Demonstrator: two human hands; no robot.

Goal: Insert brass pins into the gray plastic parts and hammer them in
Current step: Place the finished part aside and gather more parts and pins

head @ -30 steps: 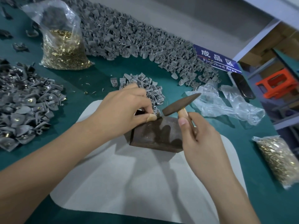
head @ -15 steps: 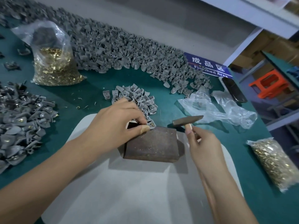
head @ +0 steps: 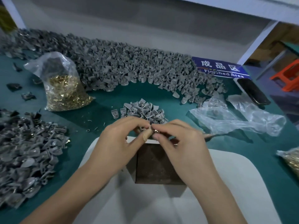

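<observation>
Working near to far. White mat (head: pixel 226 183) closest in, on the green table (head: pixel 267 143). Dark metal block (head: pixel 155 165) sits on the mat, its far edge hidden under both hands.

Left hand (head: pixel 116 143) and right hand (head: pixel 179 141) meet fingertip to fingertip just above the block's far edge. Left pinches a small gray part (head: pixel 143 128) between thumb and forefinger; the thumb tip looks taped. Right thumb and forefinger pinch a brass pin (head: pixel 155 130), seen only as a small glint. Both grips narrow and tight. Cannot tell whether the pin is in its hole yet.

Hammer (head: pixel 212 135) appears to lie on the table just right of the right hand; blurred, only a dark streak, so not certain.

Risks, as judged:
- Pin is tiny and smooth; a slight slip sends it onto the table among the loose scraps.
- Pin started crooked would bend or split the plastic once struck.
- Fingers sit close to where the blow would land; a glancing strike hits the thumb.
- Part held at the block's edge, not its middle, could tip or skid off.

Beyond the hands, a small heap of gray parts (head: pixel 144 110), touching nothing else. Left, a broad pile of gray pieces with brass showing (head: pixel 27 156), likely finished. Bag of pins (head: pixel 64 89) further back left; another bag (head: pixel 291 159) at the right edge. Crumpled empty plastic (head: pixel 234 117) right. Long bank of gray parts (head: pixel 129 67) along the back, ending near a blue sign (head: pixel 221 68).
</observation>
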